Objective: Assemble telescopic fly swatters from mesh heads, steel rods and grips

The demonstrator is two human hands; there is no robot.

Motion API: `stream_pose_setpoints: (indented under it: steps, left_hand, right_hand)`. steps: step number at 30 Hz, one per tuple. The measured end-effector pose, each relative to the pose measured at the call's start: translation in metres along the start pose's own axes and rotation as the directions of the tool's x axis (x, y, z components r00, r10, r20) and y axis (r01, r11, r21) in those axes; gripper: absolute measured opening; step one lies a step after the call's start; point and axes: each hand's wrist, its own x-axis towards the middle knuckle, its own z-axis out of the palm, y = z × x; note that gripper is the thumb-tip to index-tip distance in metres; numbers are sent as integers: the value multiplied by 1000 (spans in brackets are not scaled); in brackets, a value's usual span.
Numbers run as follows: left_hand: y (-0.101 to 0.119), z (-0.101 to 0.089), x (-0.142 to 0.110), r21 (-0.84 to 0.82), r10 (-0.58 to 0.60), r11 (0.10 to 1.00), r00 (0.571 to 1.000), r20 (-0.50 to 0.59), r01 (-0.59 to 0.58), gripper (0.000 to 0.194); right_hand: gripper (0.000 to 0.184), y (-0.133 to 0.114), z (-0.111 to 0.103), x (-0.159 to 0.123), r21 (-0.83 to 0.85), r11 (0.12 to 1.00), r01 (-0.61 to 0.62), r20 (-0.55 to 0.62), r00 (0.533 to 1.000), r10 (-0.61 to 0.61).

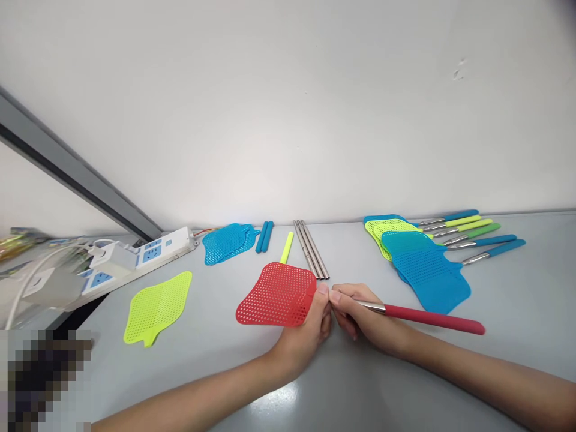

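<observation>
Between the fingers of my left hand (310, 324) is the neck of a red perforated fly swatter head (279, 295). My right hand (360, 309) grips a metal rod with a red handle (434, 318), which points to the right. The fingertips of both hands meet where head and rod come together, so the joint itself is hidden. Just beyond my hands lie several bare metal tubes (310, 249). A yellow handle (287, 247) lies partly behind the red head.
Several swatters with blue (427, 270) and yellow-green heads lie stacked at right. At left are a yellow-green head (157, 306), blue heads (229, 243) and two blue handles (264, 237). A white power strip (171, 246) with plugs and cables runs along the left edge.
</observation>
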Motion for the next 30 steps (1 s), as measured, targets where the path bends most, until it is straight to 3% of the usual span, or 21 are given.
stream_pose_setpoints:
  steps: [8, 17, 21, 27, 30]
  left_hand:
    - [1, 3, 2, 12, 2, 1000, 999, -51, -1, 47]
    - [1, 4, 2, -4, -3, 1000, 999, -46, 3, 48]
    - [0, 4, 3, 16, -8, 1000, 997, -73, 9, 47]
    - [-1, 0, 7, 103, 1, 995, 995, -96, 9, 46]
    - [0, -2, 8, 181, 29, 983, 994, -101, -10, 47]
  right_hand:
    - [36, 5, 8, 4, 394, 909, -133, -46, 985, 164]
    - [33, -4, 8, 5, 547, 810, -212, 17, 970, 242]
    - [31, -4, 10, 5, 677, 680, -281, 94, 949, 300]
    - [28, -9, 8, 9, 833, 357, -423, 258, 868, 425]
    - [27, -15, 6, 11, 856, 236, -460, 321, 830, 456]
